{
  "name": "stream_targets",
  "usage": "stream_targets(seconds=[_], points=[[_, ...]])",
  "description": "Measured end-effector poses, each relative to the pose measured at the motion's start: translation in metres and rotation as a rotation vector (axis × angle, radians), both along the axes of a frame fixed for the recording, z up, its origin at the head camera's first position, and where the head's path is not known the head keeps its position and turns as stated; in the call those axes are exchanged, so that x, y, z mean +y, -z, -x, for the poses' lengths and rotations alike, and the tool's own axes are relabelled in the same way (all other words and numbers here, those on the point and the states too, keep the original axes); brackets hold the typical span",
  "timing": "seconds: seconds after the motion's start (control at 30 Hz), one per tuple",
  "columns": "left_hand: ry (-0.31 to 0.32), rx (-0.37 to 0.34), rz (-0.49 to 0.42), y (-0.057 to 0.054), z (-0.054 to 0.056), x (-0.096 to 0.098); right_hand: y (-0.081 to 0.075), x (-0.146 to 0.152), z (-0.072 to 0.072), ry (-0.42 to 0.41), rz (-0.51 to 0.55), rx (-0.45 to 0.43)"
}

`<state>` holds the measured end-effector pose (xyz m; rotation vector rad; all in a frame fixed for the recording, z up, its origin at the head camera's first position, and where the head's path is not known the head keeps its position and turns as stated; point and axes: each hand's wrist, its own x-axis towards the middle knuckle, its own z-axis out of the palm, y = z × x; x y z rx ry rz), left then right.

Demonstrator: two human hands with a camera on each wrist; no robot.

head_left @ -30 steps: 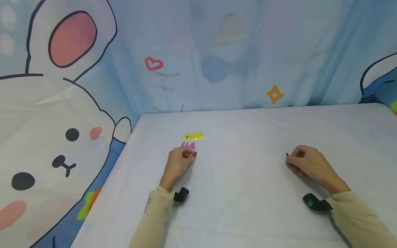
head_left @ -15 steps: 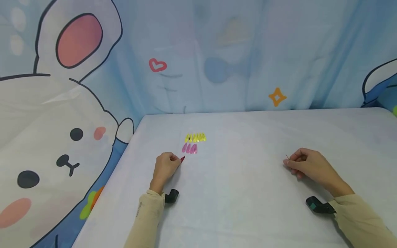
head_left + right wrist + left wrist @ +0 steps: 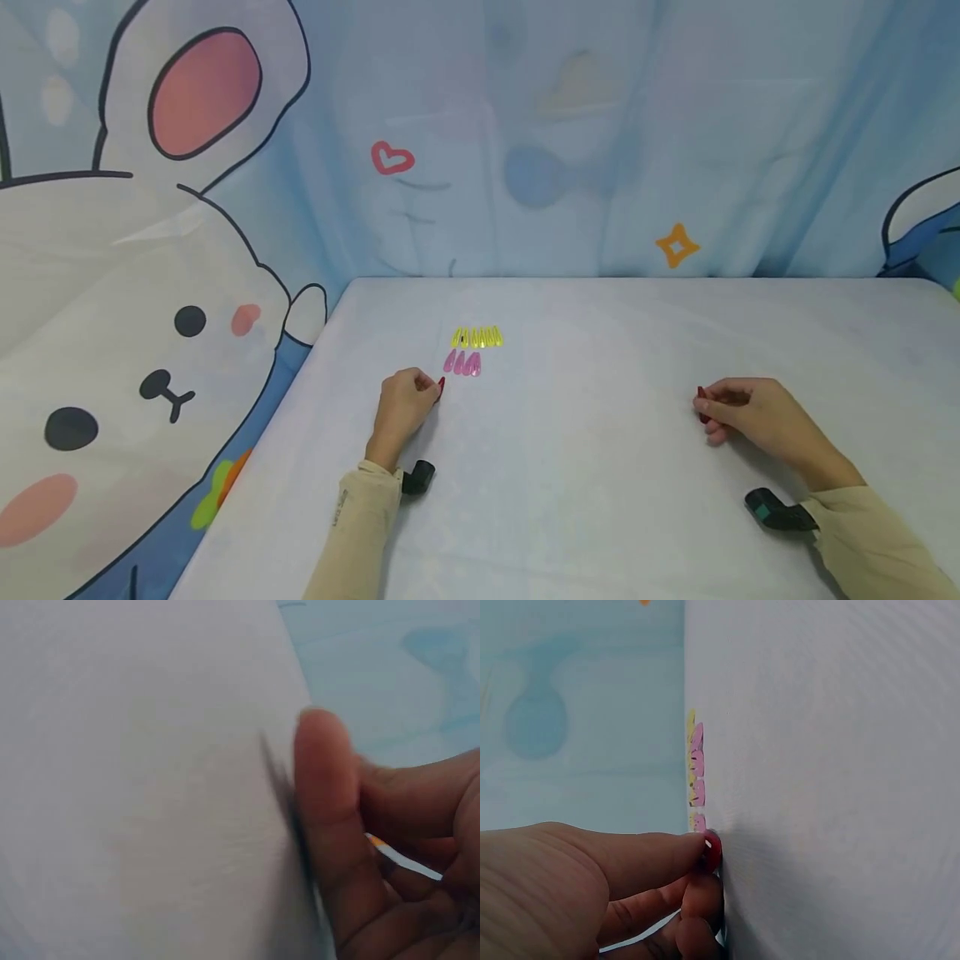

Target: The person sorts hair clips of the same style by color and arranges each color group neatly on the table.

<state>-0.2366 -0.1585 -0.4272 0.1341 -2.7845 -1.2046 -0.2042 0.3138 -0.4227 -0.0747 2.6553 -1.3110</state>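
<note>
My left hand (image 3: 401,408) pinches a red snap hair clip (image 3: 441,388) between thumb and finger, just below the pink row. The same red clip (image 3: 714,853) shows at the thumb tip in the left wrist view, close to the tabletop. On the right, my right hand (image 3: 757,417) holds another red hair clip (image 3: 702,403) at its fingertips. Fingers hide that clip in the right wrist view, and a dark blurred edge lies beside them. Several pink hair clips (image 3: 462,363) lie in a row, below a row of several yellow hair clips (image 3: 477,337).
Both rows lie on a white-covered table (image 3: 585,467), left of its middle. Behind it hangs a blue cartoon-print cloth (image 3: 465,225), which also runs down the left side. A black wrist camera (image 3: 418,477) sits at the left cuff, with another camera (image 3: 776,510) at the right.
My left hand has drawn back toward the lower left with the red clip, uncovering the pink row. The right hand's red clip has turned and shows more. The head view has shifted slightly.
</note>
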Motion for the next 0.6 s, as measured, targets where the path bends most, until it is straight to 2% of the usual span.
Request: stream_targets(seconds=[0.1, 0.2, 0.33, 0.5, 0.6], points=[[0.0, -0.007, -0.004, 0.0, 0.0, 0.0, -0.002, -0.003, 0.0, -0.023, 0.053, -0.019], [0.002, 0.0, -0.008, 0.0, 0.001, 0.0, -0.004, -0.024, 0.0, -0.033, 0.101, -0.006], [0.001, -0.003, -0.009, 0.001, 0.0, -0.001, -0.008, -0.071, 0.001, -0.019, 0.169, -0.019], [0.001, -0.008, -0.006, 0.002, 0.0, -0.001, -0.02, -0.13, 0.006, -0.036, 0.359, -0.138], [-0.003, -0.003, -0.011, 0.002, -0.001, 0.001, -0.022, -0.165, 0.015, -0.058, 0.432, -0.195]])
